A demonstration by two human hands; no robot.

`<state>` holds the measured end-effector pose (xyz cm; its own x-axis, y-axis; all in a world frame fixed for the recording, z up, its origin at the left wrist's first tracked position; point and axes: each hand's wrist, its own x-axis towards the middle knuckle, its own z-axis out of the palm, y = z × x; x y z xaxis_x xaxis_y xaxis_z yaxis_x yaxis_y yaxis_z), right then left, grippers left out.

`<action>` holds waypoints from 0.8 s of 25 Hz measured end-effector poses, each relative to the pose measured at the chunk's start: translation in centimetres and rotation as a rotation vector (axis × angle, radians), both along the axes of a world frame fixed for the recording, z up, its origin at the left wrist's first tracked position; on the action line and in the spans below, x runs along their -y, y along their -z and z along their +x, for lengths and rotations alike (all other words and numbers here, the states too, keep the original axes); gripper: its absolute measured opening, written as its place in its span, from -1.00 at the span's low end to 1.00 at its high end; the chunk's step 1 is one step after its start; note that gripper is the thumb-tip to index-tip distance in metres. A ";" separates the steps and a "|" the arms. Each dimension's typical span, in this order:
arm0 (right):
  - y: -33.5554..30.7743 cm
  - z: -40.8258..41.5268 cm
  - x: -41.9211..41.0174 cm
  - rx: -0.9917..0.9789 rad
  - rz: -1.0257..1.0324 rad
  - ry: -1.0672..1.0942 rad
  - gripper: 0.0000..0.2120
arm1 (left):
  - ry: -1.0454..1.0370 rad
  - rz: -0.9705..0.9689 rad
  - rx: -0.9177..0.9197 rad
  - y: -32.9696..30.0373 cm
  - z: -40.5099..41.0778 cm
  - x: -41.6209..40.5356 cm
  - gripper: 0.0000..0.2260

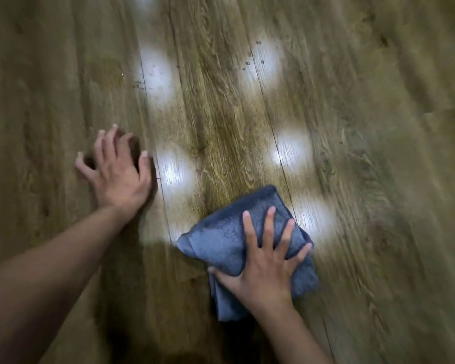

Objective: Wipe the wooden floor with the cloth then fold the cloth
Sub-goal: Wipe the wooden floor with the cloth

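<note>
Your right hand (264, 261) lies flat on the blue-grey cloth (237, 240), fingers spread and straight, thumb hooked at the cloth's near-left edge. The cloth is bunched in loose folds on the wooden floor (221, 114), its near corner trailing toward you beside your wrist. Left of the cloth, well apart from it, your left hand (118, 172) rests on the floor with fingers splayed, palm down, holding nothing. Beyond the cloth, several soft white patches of reflected light sit on the planks. Far beyond the cloth, small water droplets (250, 61) speckle the boards. The picture's edges are motion-blurred.
</note>
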<state>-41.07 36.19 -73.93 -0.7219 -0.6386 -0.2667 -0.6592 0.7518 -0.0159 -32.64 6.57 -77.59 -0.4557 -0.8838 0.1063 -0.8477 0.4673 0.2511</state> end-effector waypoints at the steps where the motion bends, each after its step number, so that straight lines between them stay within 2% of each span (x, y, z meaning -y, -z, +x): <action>1: 0.1 -0.4 0.2 0.001 -0.006 -0.013 0.10 | -0.077 -0.003 -0.004 0.2 -0.2 1.6 -0.56; 3: 0.5 -1.8 1.3 -0.004 -0.058 0.041 0.00 | -0.234 -0.007 0.011 0.8 0.0 4.2 -0.50; 5: 0.6 -3.5 3.2 -0.016 -0.118 0.213 -0.10 | -0.319 -0.023 0.033 1.4 0.3 5.1 -0.47; 7: 0.8 -6.2 6.5 -0.046 -0.142 0.308 -0.16 | -0.323 -0.037 0.034 1.8 0.1 5.3 -0.48; 11: 1.8 -15.5 16.1 -0.071 -0.188 0.369 -0.20 | -0.310 -0.068 0.023 2.2 0.3 5.4 -0.51; 15: 1.8 -19.2 24.4 -0.037 -0.201 0.291 -0.21 | -0.315 -0.064 0.062 2.2 0.1 5.2 -0.50; 20: 1.2 -9.8 24.3 0.000 -0.255 -0.041 -0.18 | -0.314 -0.039 0.067 1.1 0.0 5.5 -0.51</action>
